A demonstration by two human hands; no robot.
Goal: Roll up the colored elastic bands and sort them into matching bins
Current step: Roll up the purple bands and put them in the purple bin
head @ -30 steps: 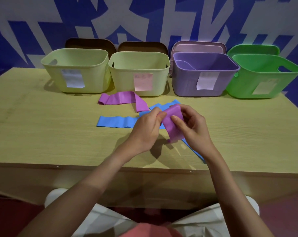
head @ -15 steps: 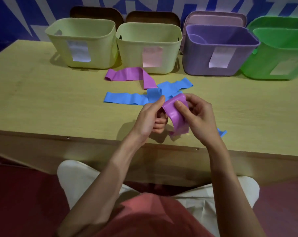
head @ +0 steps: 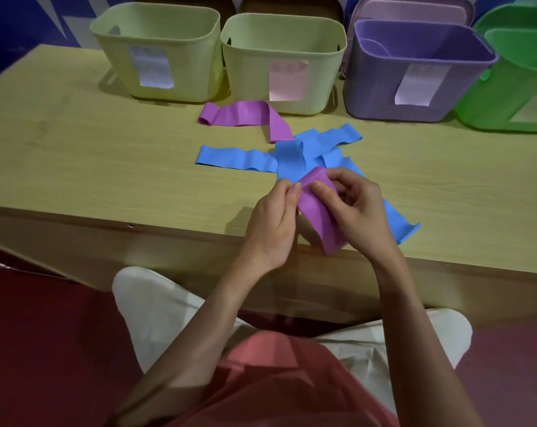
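Observation:
Both hands hold a purple elastic band (head: pixel 318 212) above the table's near edge. My left hand (head: pixel 274 223) pinches its left edge and my right hand (head: pixel 358 211) grips its upper end with thumb and curled fingers; the free end hangs toward me. A second purple band (head: pixel 242 114) lies loose in front of the bins. Blue bands (head: pixel 295 158) lie crossed in a pile under and beyond my hands. Along the back stand two pale yellow-green bins (head: pixel 156 50) (head: pixel 282 61), a purple bin (head: pixel 415 72) and a green bin (head: pixel 513 84).
The wooden table (head: pixel 76 155) runs across the view, its front edge just under my wrists. Each bin carries a paper label on its front. Lids lean behind the bins against a blue and white wall. My knees show below the table.
The camera has tilted down. My hands have kept hold of the purple band and worked it nearer the table's front edge, with more of it hanging free.

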